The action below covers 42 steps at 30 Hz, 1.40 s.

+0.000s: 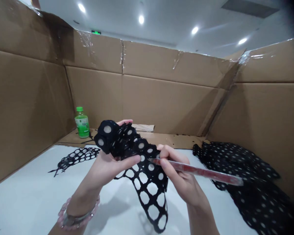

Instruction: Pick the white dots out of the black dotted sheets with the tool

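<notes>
Black fabric with pale round dots (141,144) is bunched in my left hand (112,166), whose thumb presses on its front while the other fingers are mostly behind it. My right hand (177,169) pinches a slim tool with a reddish, see-through handle (205,172). The tool's pointed tip lies against the fabric near my left thumb. Below my hands hangs a strip of the black material with open round holes (152,199). Another holed strip (82,155) lies on the white surface at the left.
A green bottle (82,123) stands at the back left. Dotted black fabric (245,173) is heaped at the right. Cardboard walls (161,98) enclose the white table surface (34,195). A flat pale piece (144,128) lies by the back wall.
</notes>
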{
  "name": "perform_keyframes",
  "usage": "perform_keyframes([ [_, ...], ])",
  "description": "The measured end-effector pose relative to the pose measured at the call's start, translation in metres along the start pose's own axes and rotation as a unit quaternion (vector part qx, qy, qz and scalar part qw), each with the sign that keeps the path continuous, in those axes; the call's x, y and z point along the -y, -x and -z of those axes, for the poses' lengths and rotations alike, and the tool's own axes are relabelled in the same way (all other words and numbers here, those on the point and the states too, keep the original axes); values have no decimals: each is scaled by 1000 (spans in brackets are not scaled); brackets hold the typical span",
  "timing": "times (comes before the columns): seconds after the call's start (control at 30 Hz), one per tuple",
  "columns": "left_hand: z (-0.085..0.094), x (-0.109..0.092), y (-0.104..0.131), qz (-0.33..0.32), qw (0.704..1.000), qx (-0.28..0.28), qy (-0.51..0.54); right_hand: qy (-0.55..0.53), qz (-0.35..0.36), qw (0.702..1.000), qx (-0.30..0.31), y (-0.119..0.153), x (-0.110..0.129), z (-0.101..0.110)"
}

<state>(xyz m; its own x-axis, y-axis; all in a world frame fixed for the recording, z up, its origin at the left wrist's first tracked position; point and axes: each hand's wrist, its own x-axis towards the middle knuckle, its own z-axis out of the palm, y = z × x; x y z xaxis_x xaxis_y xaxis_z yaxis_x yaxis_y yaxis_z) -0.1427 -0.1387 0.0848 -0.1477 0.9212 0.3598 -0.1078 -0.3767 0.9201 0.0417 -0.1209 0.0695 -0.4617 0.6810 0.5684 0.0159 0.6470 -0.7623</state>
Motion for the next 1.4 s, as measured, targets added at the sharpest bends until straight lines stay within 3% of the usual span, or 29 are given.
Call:
perform_keyframes([
  [0.13, 2, -2, 4, -41, 998, -22, -44, 70, -10, 997, -19, 3, 5, -4],
  [0.3, 4, -2, 7, -61, 989, -4, -134, 184, 27, 981, -56, 5, 11, -20],
  [0.53, -7, -1, 11, -56, 990, -35, -127, 296, 53, 946, -121, 2, 5, -40],
  [0.63, -3, 3, 7, -55, 992, -35, -110, 238, 18, 964, -118, -1, 3, -31],
  [0.73, 7, 10, -2, -45, 990, -62, -115, 64, -58, 994, -62, -4, 0, -14],
  [0.8, 13, 13, -9, -19, 988, -84, -131, -34, -73, 996, -25, -5, -4, -4],
  [0.9, 16, 16, -14, 11, 984, -89, -154, -68, -70, 995, 1, -6, -10, 1],
  [1.0, 15, 16, -15, 6, 983, -87, -160, -65, -58, 996, -26, -6, -11, -1],
  [1.07, 15, 15, -16, 15, 987, -65, -148, -69, -52, 995, -42, -5, -10, -2],
  [1.2, 16, 17, -21, 51, 994, 73, -58, -79, -40, 995, -39, -4, -8, 1],
  [1.4, 16, 29, -29, 79, 970, 230, 26, -104, -22, 994, -9, -4, -6, 6],
])
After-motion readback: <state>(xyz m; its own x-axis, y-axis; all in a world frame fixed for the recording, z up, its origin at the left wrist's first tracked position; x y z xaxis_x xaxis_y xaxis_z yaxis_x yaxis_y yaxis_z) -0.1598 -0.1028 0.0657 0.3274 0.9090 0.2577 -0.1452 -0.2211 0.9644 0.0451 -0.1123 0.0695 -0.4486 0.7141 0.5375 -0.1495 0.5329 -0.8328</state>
